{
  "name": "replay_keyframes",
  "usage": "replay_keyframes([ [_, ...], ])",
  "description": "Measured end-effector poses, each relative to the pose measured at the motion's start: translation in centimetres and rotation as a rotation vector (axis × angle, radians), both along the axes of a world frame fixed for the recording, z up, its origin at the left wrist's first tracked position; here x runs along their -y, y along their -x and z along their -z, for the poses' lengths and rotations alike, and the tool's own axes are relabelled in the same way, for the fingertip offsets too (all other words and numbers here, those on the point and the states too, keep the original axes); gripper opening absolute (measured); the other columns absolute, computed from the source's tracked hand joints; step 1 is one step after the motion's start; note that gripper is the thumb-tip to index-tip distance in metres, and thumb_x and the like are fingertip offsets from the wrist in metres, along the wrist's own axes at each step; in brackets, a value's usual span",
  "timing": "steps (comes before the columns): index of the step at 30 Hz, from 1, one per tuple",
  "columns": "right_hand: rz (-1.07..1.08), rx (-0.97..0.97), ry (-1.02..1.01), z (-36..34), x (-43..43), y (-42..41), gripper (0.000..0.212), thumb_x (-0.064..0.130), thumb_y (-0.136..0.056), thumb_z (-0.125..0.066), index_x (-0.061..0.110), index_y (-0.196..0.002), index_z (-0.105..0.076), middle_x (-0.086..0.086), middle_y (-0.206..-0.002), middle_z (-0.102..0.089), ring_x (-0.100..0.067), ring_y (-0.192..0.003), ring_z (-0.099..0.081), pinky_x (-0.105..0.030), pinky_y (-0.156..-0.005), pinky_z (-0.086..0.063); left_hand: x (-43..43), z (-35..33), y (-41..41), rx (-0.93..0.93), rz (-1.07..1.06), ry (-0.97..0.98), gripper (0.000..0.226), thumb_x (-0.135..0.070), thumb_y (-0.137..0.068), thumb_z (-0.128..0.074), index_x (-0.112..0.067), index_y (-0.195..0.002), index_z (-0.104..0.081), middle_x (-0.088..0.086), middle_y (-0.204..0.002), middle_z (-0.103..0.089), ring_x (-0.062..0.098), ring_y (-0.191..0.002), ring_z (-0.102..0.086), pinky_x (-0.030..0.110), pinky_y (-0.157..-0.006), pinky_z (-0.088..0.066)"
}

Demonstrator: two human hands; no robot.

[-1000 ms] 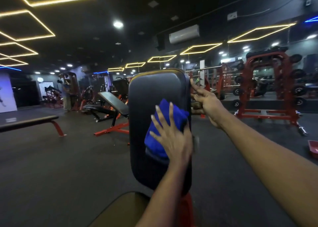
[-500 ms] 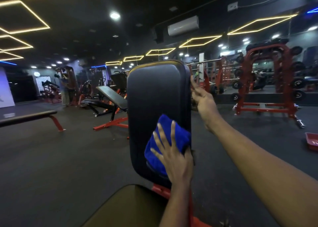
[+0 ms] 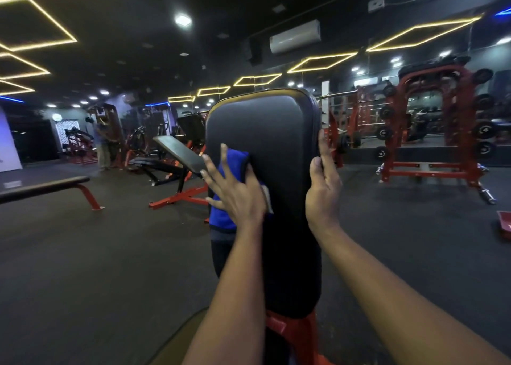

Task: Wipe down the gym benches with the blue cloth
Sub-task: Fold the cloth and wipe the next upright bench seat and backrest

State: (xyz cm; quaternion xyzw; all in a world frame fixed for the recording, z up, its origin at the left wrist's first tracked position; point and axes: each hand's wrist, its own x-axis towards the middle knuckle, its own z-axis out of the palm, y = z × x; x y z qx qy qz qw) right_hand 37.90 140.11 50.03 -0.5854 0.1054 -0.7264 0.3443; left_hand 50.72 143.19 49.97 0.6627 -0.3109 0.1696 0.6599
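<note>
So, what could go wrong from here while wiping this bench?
1. The cloth hangs partly off the left edge of the pad, and the flat left hand only presses it there. It may slip off and fall to the floor.
2. The right hand holds the pad's right edge, so the strip under it may be left unwiped.

The left hand (image 3: 237, 196) has carried the soft blue cloth (image 3: 222, 216) from the lower right part of the upright black padded backrest (image 3: 276, 132) across to its left edge (now also higher up), where the cloth hangs over the side. The right hand (image 3: 322, 196) has slid a little lower along the right edge.
</note>
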Motion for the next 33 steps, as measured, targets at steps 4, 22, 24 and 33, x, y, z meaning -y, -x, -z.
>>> replay_keyframes([
  [4,0.052,-0.005,0.038,0.3,0.0,-0.5,0.045,0.017,-0.109,-0.038,0.026,-0.153,-0.040,-0.001,-0.128,-0.064,-0.002,-0.106,-0.061,0.001,-0.087,-0.019,0.3,-2.5,-6.1,-0.085,0.012,0.017,0.066,-0.054,-0.100,-0.041,-0.036,-0.158,-0.017,-0.009,-0.168,-0.004,0.019,-0.154,0.000,0.068,-0.117,-0.003],
  [22,0.277,-0.060,0.089,0.8,0.6,-1.0,0.047,0.022,-0.108,-0.037,0.025,-0.154,-0.037,0.000,-0.151,-0.050,-0.009,-0.127,-0.053,-0.017,-0.106,-0.042,-1.2,-2.2,-0.8,0.038,0.097,0.020,0.068,-0.058,-0.094,-0.040,-0.048,-0.155,-0.012,-0.010,-0.167,-0.009,0.020,-0.154,-0.006,0.067,-0.116,0.000],
  [24,0.282,-0.045,0.104,0.8,1.0,-1.1,0.046,0.019,-0.107,-0.038,0.021,-0.154,-0.039,0.002,-0.152,-0.048,-0.012,-0.131,-0.053,-0.018,-0.106,-0.042,0.1,-6.5,0.8,0.221,0.084,-0.048,0.070,-0.063,-0.092,-0.035,-0.049,-0.154,-0.007,-0.008,-0.168,-0.003,0.023,-0.154,0.002,0.069,-0.113,0.005],
  [33,0.148,-0.013,0.020,1.3,1.4,-1.3,0.045,0.028,-0.106,-0.038,0.028,-0.151,-0.043,0.006,-0.141,-0.055,-0.011,-0.130,-0.051,-0.036,-0.116,-0.037,-1.6,5.1,4.7,0.102,0.062,-0.052,0.072,-0.058,-0.088,-0.033,-0.069,-0.139,0.017,-0.017,-0.167,0.003,0.019,-0.155,0.003,0.075,-0.113,-0.001],
])
